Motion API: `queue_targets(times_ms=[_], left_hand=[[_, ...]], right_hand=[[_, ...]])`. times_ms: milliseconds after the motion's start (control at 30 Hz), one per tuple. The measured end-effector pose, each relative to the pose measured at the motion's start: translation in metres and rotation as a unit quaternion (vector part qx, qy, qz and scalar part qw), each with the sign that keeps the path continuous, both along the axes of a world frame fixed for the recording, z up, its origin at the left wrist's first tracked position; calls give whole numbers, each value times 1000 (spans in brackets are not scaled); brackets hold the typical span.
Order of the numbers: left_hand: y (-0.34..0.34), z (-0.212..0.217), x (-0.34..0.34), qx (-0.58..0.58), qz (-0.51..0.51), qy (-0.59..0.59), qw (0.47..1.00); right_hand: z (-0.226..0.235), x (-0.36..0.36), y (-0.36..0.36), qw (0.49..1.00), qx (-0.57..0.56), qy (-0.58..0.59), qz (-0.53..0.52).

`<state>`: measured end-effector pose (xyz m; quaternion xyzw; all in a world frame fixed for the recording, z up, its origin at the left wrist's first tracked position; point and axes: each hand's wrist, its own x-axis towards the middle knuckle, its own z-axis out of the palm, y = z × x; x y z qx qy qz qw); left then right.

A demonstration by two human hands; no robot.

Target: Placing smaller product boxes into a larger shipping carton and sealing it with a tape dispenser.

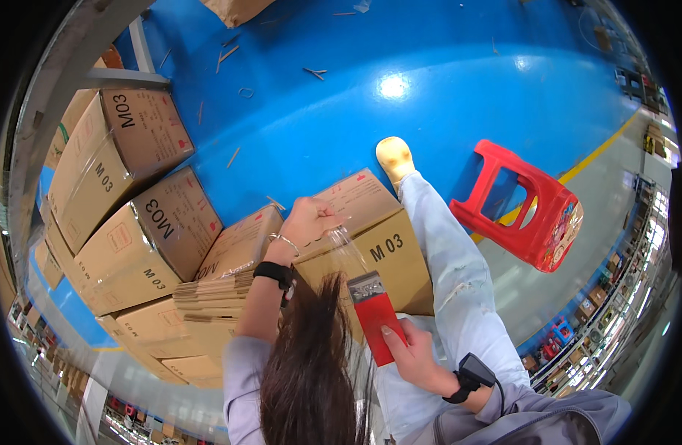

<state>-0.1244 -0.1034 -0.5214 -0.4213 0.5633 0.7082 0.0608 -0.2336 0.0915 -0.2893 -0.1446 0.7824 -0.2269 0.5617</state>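
Observation:
My left hand is closed in a pinch above the top of a brown cardboard box, holding the end of a strip of clear tape. From those fingers the strip runs down toward a red tape dispenser with a metal head. My right hand grips the lower part of that dispenser, its thumb lying on the flat red side. The box stands in front of my legs, with its printed side facing me. Long dark hair hangs between my arms and hides part of the box's left side.
Flattened cardboard lies stacked left of the box. Several more cartons stand farther left, by a metal frame. A red plastic stool is right of my outstretched leg. Scraps litter the blue floor.

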Motion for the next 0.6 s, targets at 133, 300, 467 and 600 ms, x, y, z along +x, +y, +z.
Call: queue_targets(times_ms=[133,300,467,600], left_hand=[[-18,-3,4,-55,28,-17,998],[-31,-24,-29,-138,-23,-45,989],[-27,-28,9,-96,-8,-76,992],[-19,-29,5,-76,-62,-33,995]], right_hand=[[25,-4,17,999,-2,-21,27],[29,-14,50,998,38,13,44],[-24,-3,77,993,39,-3,112],[-37,-10,97,993,47,22,105]])
